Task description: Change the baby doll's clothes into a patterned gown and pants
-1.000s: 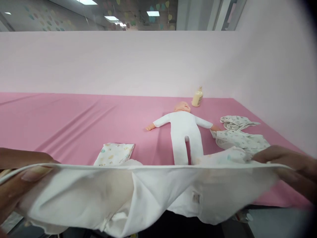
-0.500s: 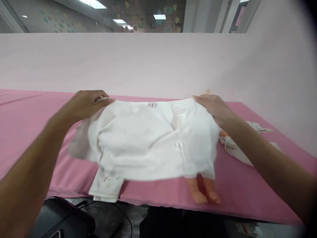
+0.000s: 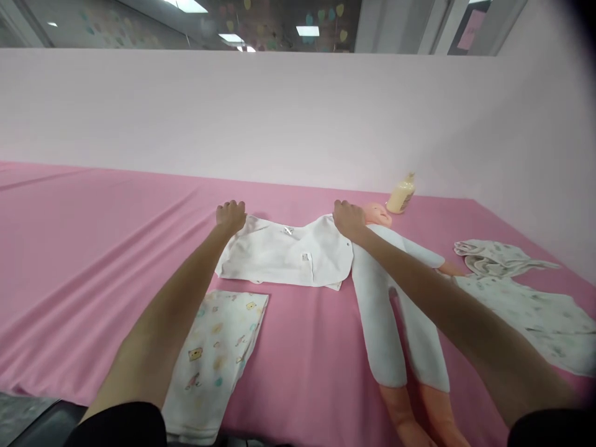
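Note:
A white baby shirt [image 3: 279,257] with a small label at its neckline lies spread on the pink cloth. My left hand [image 3: 231,216] is closed on its upper left corner, and my right hand [image 3: 349,218] grips the upper right corner. Right beside the shirt lies a baby doll [image 3: 378,316] in white clothing, partly hidden by my right forearm; its bare feet point toward me. Below the shirt, partly behind my left forearm, is a folded white cloth [image 3: 223,347] printed with bears.
A pink cloth [image 3: 116,273] covers the table, which meets a pale wall [image 3: 279,118] at the back. A cream pump bottle [image 3: 401,195] stands behind the doll's head. At the right lie a bunched printed garment [image 3: 503,256] and a spread one [image 3: 535,310].
Both my hands have moved forward and down with the shirt, from holding it up in the air to laying it on the table. More of the doll and the bottle now show.

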{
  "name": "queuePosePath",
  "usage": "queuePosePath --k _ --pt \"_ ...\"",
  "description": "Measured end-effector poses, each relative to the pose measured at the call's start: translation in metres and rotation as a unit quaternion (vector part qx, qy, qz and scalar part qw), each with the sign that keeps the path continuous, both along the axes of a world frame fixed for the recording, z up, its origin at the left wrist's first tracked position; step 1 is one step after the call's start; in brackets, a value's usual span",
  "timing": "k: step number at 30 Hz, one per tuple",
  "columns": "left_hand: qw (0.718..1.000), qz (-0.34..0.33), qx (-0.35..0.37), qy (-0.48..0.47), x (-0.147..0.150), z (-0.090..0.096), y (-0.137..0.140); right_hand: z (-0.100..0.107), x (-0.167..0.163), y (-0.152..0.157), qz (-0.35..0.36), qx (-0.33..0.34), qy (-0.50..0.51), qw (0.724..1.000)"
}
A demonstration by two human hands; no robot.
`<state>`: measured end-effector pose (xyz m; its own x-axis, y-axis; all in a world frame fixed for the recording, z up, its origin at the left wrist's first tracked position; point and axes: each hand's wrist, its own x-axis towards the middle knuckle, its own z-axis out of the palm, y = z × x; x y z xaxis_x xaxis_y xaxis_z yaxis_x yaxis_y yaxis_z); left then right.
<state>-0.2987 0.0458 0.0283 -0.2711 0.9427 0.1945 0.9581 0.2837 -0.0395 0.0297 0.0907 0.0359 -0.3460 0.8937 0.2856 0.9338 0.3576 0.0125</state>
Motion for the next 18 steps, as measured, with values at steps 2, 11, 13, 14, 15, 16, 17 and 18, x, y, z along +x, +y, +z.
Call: queuePosePath --k 2,11,13,14,15,16,17,18 --pt "0.999 -0.018 0.045 0.022 0.016 0.003 -0.002 0.002 0.017 -0.011 0.01 0.038 0.018 0.999" --pt "0.856 -0.291 -0.004 -0.427 0.201 0.015 -0.094 -0.003 0.178 -0.106 -0.112 -0.031 0.36 0.926" --pt "0.809 -0.25 -0.067 -0.528 0.235 0.002 -0.105 -0.015 0.203 -0.115 -0.15 -0.1 0.49 0.853" --pt "0.794 -0.212 -0.089 -0.563 0.247 -0.004 -0.107 -0.02 0.21 -0.117 -0.156 -0.14 0.541 0.814" --pt "0.781 -0.173 -0.102 -0.591 0.256 -0.008 -0.107 -0.026 0.215 -0.118 -0.153 -0.179 0.582 0.778" --pt "0.77 -0.138 -0.109 -0.613 0.261 -0.012 -0.106 -0.03 0.216 -0.119 -0.139 -0.22 0.611 0.747" --pt "0.759 -0.113 -0.113 -0.631 0.265 -0.013 -0.104 -0.034 0.215 -0.119 -0.12 -0.259 0.629 0.723" --pt "0.75 -0.097 -0.112 -0.645 0.266 -0.014 -0.102 -0.037 0.213 -0.119 -0.099 -0.292 0.639 0.705"
